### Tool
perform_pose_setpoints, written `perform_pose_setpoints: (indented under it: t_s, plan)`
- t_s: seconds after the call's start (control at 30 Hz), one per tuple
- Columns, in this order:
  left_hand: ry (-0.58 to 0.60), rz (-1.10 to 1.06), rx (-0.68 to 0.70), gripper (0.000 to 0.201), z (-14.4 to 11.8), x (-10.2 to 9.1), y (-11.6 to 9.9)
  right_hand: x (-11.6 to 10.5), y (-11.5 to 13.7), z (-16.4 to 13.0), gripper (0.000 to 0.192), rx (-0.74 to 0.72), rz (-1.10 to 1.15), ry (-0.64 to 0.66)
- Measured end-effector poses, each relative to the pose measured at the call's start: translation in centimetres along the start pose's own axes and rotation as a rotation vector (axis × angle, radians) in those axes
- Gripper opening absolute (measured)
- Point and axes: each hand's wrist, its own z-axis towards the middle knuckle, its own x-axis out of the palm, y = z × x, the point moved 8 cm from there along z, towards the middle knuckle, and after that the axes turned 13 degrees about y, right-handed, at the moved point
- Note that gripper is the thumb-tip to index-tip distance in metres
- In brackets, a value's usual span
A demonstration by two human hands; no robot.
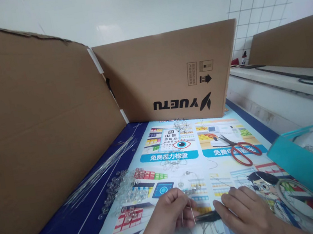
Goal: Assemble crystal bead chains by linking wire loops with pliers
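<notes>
My left hand [174, 213], low in the middle of the head view, has its fingers closed in a pinch on a thin wire [192, 208]. My right hand [245, 210] is closed on a dark, blurred tool [208, 216] whose tip points at the left fingertips. The tool's kind does not show clearly, and the right palm hides its other end. Just beyond the left fingers lies a wire loop with clear beads [187, 173]. Bent wire pieces [212, 231] lie below the tool. Left of my left hand is a spread of clear beads [130, 188].
Long thin wires [105, 169] lie along the left cardboard panel [34, 112]. Red-handled scissors [240, 150] rest open at right, above a clear ring-shaped roll [302, 200] and a teal box [309, 166]. A printed cardboard panel [143, 71] stands at the back, behind more wire pieces [180, 125].
</notes>
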Motion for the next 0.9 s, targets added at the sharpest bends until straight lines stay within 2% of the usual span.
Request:
perform_pose_setpoints:
  t_s: [0.4, 0.9]
  plan:
    - [0.004, -0.058, -0.026, 0.022, 0.16, 0.08, 0.75, -0.22, 0.38, 0.52, 0.030, -0.027, 0.011, 0.000]
    - [0.009, 0.007, -0.032, 0.025, 0.24, 0.20, 0.95, -0.58, 0.55, 0.65, 0.030, -0.023, -0.025, 0.001]
